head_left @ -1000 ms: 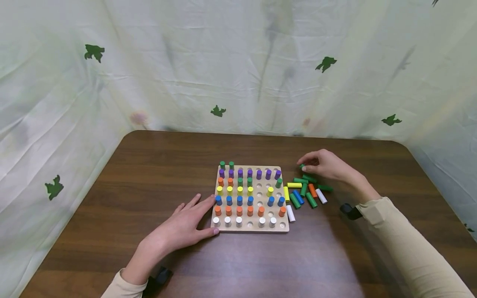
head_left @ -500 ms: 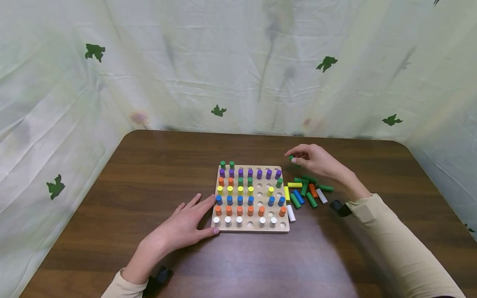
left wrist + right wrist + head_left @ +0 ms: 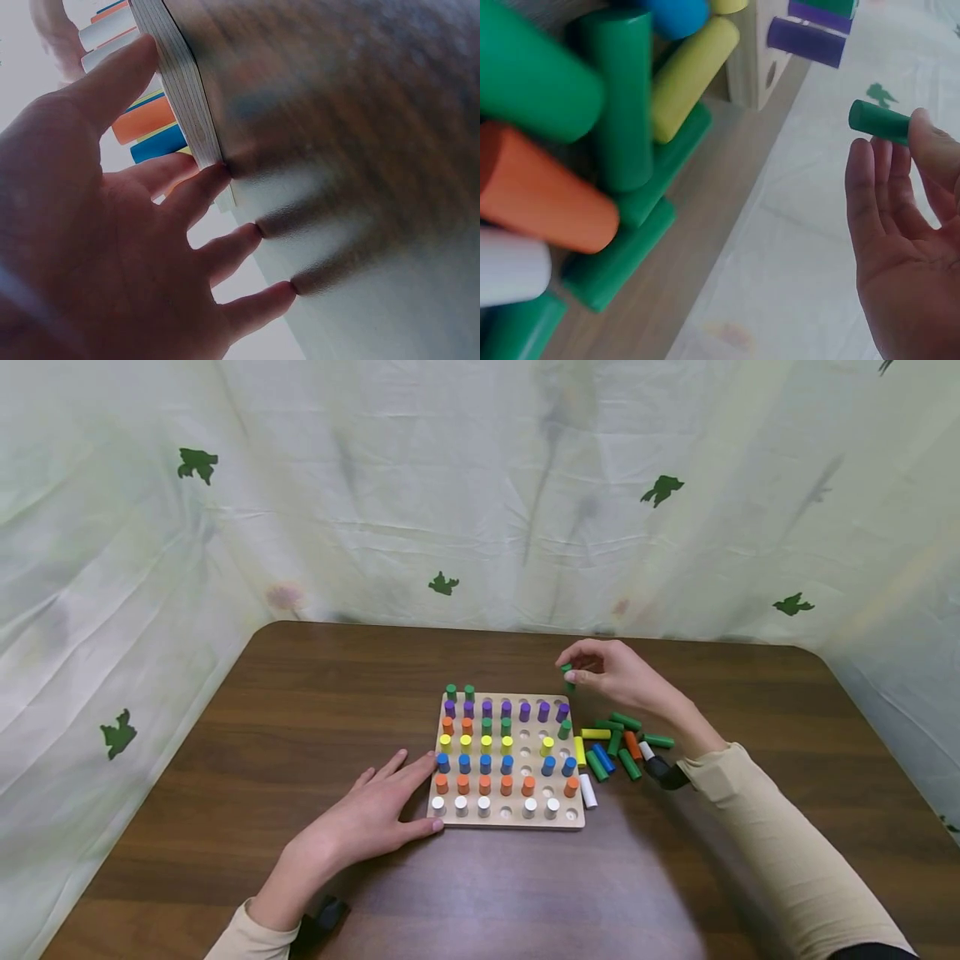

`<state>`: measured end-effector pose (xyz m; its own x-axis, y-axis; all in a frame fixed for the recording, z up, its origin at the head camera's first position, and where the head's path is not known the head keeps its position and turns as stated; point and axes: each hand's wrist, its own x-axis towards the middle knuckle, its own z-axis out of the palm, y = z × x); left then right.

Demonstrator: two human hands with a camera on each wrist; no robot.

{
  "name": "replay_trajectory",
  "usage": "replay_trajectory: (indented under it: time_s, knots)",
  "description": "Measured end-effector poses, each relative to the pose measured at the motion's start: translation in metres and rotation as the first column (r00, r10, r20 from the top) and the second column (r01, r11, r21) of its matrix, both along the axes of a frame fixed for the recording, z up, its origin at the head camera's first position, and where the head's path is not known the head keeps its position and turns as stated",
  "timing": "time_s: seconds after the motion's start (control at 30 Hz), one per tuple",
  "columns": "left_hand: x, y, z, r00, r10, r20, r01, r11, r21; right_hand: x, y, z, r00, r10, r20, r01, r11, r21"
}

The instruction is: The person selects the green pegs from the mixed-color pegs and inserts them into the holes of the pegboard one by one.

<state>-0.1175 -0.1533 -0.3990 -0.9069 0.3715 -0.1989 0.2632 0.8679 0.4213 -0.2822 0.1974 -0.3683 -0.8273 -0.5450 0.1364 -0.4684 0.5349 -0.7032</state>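
A wooden peg board bears rows of coloured pegs, with some bare holes. My left hand rests at its left side, fingers spread and the thumb at the near left corner. In the left wrist view the thumb touches the board's layered edge, while other fingertips meet the table. Beyond the board's far right corner, my right hand pinches a green peg between thumb and fingers, above the table. The right wrist view shows that green peg sticking out past the thumb.
Loose pegs lie right of the board: several green ones, an orange peg, a blue peg, yellow pegs and white pegs. A pale curtain hangs behind the brown table.
The right hand has carried the green peg left and away from me, from beside the loose pegs toward the board's far right corner. The left hand stays in place.
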Motion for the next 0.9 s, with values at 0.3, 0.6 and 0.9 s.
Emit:
replay_trajectory:
  time_s: [0.3,0.6,0.9]
  knots:
    - [-0.001,0.002,0.001,1.0,0.014,0.021,-0.014,1.0,-0.009,0.001,-0.024,0.012,0.998,0.039,0.043,-0.036,0.997,-0.065]
    - [-0.001,0.002,0.001,0.999,0.024,0.036,-0.024,1.0,-0.007,-0.009,-0.045,0.009,0.989,0.144,0.027,-0.141,0.986,-0.094]
    - [-0.001,0.002,0.001,0.999,0.024,0.037,-0.024,1.0,-0.009,-0.017,-0.069,0.005,0.972,0.232,0.044,-0.23,0.972,-0.057]
